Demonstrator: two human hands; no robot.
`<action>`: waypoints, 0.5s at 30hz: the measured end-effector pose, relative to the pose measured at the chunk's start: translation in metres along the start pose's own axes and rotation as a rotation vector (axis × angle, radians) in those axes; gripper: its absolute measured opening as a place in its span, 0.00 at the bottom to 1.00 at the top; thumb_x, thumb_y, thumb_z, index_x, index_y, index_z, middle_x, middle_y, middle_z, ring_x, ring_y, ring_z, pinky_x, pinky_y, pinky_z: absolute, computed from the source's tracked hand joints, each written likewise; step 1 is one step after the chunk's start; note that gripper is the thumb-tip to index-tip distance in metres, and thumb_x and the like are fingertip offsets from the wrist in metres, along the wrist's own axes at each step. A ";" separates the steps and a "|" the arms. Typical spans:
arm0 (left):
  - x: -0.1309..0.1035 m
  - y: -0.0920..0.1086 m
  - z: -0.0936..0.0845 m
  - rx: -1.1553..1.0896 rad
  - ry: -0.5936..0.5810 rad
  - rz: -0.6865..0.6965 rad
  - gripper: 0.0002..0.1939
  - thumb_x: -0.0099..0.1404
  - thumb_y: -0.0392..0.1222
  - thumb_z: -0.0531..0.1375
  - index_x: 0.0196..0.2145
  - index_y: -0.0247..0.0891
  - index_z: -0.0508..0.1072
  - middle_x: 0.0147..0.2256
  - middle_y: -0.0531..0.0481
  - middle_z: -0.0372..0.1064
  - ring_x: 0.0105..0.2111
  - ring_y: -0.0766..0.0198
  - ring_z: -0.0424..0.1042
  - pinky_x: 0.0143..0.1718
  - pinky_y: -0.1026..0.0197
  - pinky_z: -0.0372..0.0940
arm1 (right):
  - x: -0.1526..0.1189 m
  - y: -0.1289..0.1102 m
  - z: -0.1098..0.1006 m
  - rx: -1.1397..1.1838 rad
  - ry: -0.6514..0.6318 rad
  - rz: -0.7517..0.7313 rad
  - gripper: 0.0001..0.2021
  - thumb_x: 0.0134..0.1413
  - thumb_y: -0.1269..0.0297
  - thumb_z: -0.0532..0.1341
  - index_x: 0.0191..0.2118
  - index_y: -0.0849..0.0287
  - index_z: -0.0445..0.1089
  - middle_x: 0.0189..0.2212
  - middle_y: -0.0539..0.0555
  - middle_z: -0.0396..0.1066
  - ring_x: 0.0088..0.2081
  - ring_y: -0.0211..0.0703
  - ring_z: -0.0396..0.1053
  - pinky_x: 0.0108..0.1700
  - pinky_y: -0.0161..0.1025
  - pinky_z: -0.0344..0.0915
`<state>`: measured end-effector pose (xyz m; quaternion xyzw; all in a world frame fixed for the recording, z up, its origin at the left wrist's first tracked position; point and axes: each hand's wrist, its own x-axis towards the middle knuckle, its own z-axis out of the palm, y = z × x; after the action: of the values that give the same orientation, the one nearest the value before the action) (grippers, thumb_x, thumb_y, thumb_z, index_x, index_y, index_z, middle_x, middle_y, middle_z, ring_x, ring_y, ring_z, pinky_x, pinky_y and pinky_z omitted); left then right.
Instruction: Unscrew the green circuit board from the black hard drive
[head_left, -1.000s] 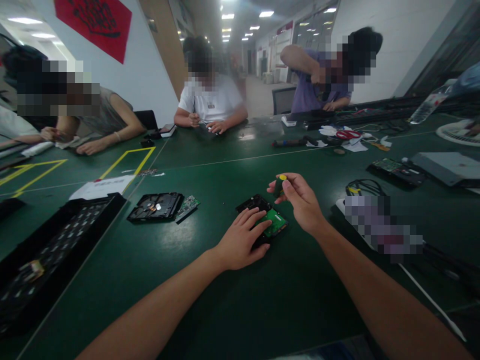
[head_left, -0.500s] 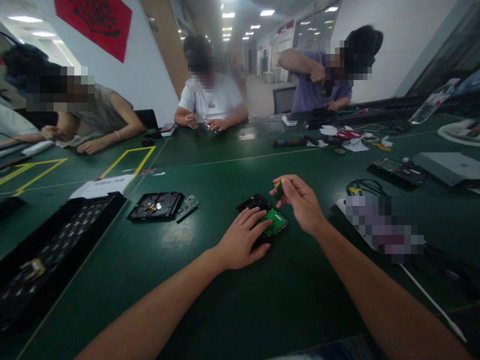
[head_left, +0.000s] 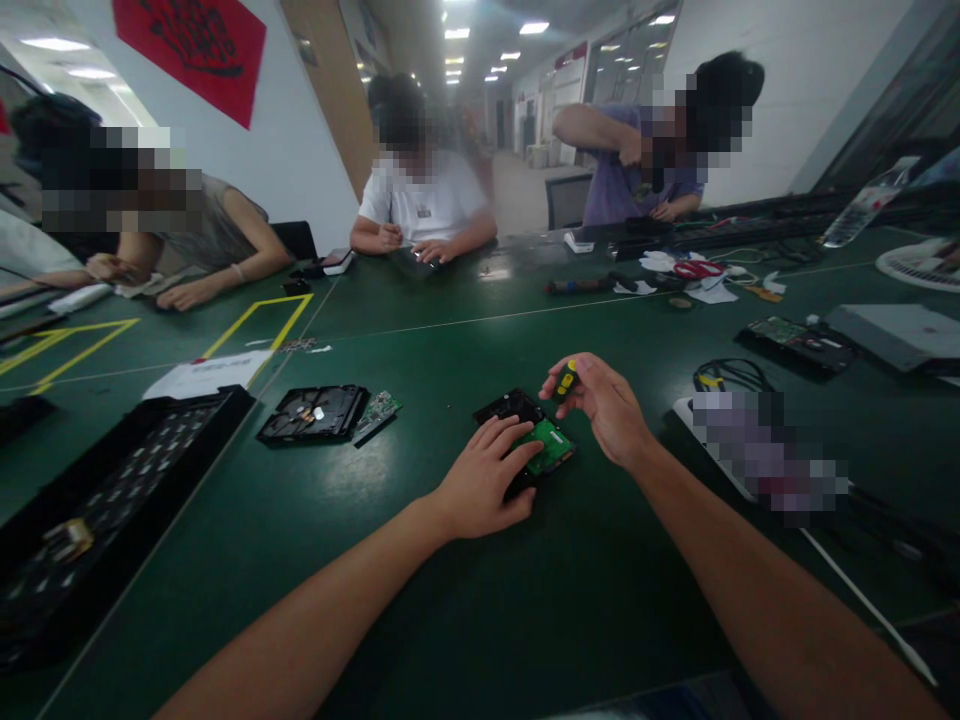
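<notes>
My left hand [head_left: 487, 480] lies flat with fingers spread over a black hard drive [head_left: 508, 404], covering part of it. A green circuit board [head_left: 551, 445] shows on the drive beside my fingertips. My right hand [head_left: 604, 405] is closed around a short black-and-yellow screwdriver handle [head_left: 568, 381], held just above the drive's far right side. Its shaft and tip cannot be made out.
Left of my hands lie another opened hard drive [head_left: 313, 413] and a loose circuit board [head_left: 377, 417]. A long black tray [head_left: 142, 500] stands at the far left. To the right are a power strip [head_left: 712, 445], a drive [head_left: 799, 340] and a grey box [head_left: 900, 338]. Several people sit opposite.
The screwdriver handle has turned in my right hand, so more of its yellow-marked side shows. My left hand stays on the hard drive.
</notes>
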<state>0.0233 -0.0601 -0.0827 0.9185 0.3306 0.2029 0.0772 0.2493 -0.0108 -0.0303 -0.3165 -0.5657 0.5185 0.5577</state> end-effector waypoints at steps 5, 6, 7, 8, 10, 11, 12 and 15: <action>-0.001 -0.004 0.000 -0.017 0.007 0.003 0.34 0.64 0.45 0.64 0.66 0.39 0.67 0.68 0.37 0.61 0.70 0.40 0.57 0.73 0.34 0.53 | -0.002 -0.002 0.004 -0.029 -0.037 0.003 0.21 0.69 0.41 0.60 0.39 0.56 0.75 0.34 0.54 0.75 0.36 0.42 0.75 0.28 0.33 0.69; -0.001 -0.005 0.000 -0.023 0.003 0.009 0.34 0.63 0.45 0.64 0.66 0.39 0.67 0.67 0.37 0.61 0.70 0.39 0.57 0.72 0.34 0.53 | -0.002 -0.003 0.004 -0.024 -0.051 0.012 0.20 0.69 0.42 0.61 0.39 0.56 0.75 0.34 0.53 0.74 0.36 0.41 0.74 0.28 0.33 0.69; -0.001 -0.006 0.000 -0.029 0.000 0.014 0.35 0.63 0.45 0.65 0.66 0.39 0.67 0.67 0.37 0.61 0.70 0.39 0.57 0.72 0.34 0.53 | -0.002 -0.003 0.005 -0.013 -0.058 0.021 0.19 0.68 0.43 0.62 0.40 0.55 0.74 0.34 0.53 0.74 0.36 0.41 0.74 0.28 0.33 0.69; 0.000 -0.007 0.000 -0.034 -0.002 0.019 0.35 0.62 0.45 0.65 0.66 0.39 0.67 0.67 0.36 0.62 0.70 0.39 0.57 0.72 0.34 0.53 | -0.002 -0.003 0.005 0.003 -0.058 0.030 0.18 0.67 0.44 0.63 0.40 0.55 0.74 0.35 0.52 0.74 0.37 0.42 0.75 0.27 0.33 0.69; 0.000 -0.007 0.000 -0.039 0.001 0.026 0.35 0.62 0.46 0.65 0.66 0.39 0.67 0.67 0.36 0.62 0.70 0.39 0.57 0.72 0.35 0.53 | -0.003 -0.002 0.005 0.036 -0.048 0.045 0.16 0.66 0.45 0.65 0.40 0.54 0.72 0.35 0.51 0.73 0.37 0.43 0.75 0.25 0.32 0.69; 0.000 -0.007 0.000 -0.039 0.005 0.026 0.34 0.62 0.46 0.65 0.65 0.39 0.68 0.67 0.36 0.62 0.70 0.40 0.57 0.73 0.35 0.53 | -0.003 -0.002 0.005 0.049 -0.043 0.049 0.16 0.65 0.46 0.66 0.40 0.54 0.71 0.35 0.51 0.72 0.37 0.43 0.75 0.24 0.32 0.69; 0.000 -0.007 0.000 -0.038 0.008 0.026 0.34 0.63 0.46 0.64 0.65 0.38 0.68 0.67 0.36 0.62 0.70 0.40 0.57 0.73 0.36 0.53 | -0.003 -0.003 0.005 0.059 -0.042 0.053 0.16 0.65 0.46 0.66 0.40 0.53 0.71 0.35 0.50 0.72 0.37 0.43 0.75 0.24 0.32 0.69; -0.001 -0.007 0.000 -0.028 0.011 0.022 0.33 0.64 0.46 0.64 0.66 0.38 0.67 0.67 0.36 0.62 0.71 0.40 0.56 0.73 0.37 0.52 | -0.003 -0.005 0.004 0.076 -0.045 0.063 0.16 0.66 0.46 0.65 0.40 0.53 0.72 0.34 0.51 0.72 0.37 0.44 0.74 0.25 0.33 0.70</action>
<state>0.0187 -0.0556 -0.0844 0.9197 0.3181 0.2134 0.0860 0.2470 -0.0155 -0.0260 -0.3010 -0.5478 0.5639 0.5397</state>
